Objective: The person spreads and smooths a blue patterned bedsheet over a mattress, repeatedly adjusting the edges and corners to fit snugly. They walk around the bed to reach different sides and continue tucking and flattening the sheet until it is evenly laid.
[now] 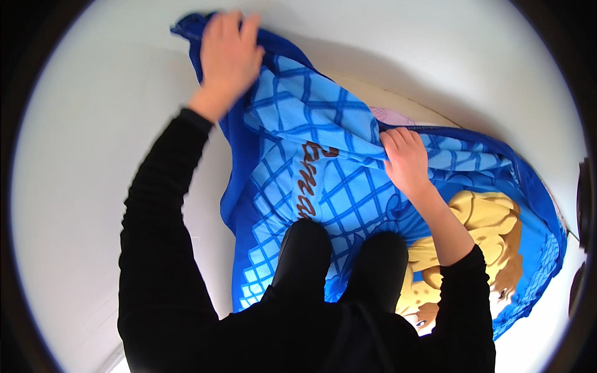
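A blue fleece blanket with a lighter checked pattern, brown lettering and a printed yellow-and-brown cartoon animal spreads before me and under my knees. My left hand, blurred, is at its dark blue far-left corner, palm side down. Whether its fingers grip the cloth there cannot be told. Further right, the fingers of my right hand are curled over a fold near the far edge, gripping it. Between my hands the cloth rises in loose folds, and part of the lettering is hidden under one.
My black-clad knees press on the blanket. Past its far edge show a pink patterned cloth and a cream-coloured edge. Pale surfaces surround the blanket. Dark rounded objects stand at the far right rim.
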`<state>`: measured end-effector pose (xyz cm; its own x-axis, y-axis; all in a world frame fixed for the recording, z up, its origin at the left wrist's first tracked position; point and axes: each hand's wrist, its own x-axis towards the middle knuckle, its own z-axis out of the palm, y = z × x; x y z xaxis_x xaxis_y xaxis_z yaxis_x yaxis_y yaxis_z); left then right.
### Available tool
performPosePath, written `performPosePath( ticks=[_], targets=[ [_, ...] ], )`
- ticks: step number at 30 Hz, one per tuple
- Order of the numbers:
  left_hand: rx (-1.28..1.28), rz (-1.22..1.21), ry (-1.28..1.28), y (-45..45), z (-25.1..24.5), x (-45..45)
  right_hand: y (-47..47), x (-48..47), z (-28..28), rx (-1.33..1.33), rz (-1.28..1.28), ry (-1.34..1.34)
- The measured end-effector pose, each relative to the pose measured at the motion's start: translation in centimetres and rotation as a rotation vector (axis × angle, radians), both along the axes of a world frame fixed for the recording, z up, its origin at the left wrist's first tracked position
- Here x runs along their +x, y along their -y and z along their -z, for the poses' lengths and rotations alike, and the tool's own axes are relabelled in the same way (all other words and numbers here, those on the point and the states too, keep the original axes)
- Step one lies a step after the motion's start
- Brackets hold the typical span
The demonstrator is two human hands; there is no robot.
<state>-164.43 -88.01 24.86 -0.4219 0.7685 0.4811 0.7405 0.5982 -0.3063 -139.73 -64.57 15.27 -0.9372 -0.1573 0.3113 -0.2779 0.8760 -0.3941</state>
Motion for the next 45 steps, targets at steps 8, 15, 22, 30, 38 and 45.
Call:
performPosePath(
  ticks=[8, 15, 22, 30, 38, 45],
  targets=[
    [-0.194, 0.137, 0.642, 6.1, 8.6, 6.4, 0.0, -0.1, 0.4, 0.041, -0.033, 0.029],
    [-0.289, -0.02, 0.836, 7.7, 6.1, 3.3, -3.5, -1.8, -0.7, 0.024, -0.009, 0.084],
    [-0.281, -0.019, 0.865, 11.5, 5.9, 8.7, -15.8, -2.4, 1.1, -0.077, -0.027, 0.672],
    [-0.232, -0.003, 0.784, 13.7, 8.5, 12.9, -22.5, 2.5, -0.4, 0.282, 0.283, 0.853],
    [-0.302, 0.077, 0.733, 14.8, 9.2, 16.1, -30.2, 11.5, -1.6, 0.627, 0.755, 0.856],
    [-0.274, 0.112, 0.726, 14.5, 8.7, 17.1, -32.9, 11.9, -2.8, -0.134, 1.352, 0.475]
  ],
)
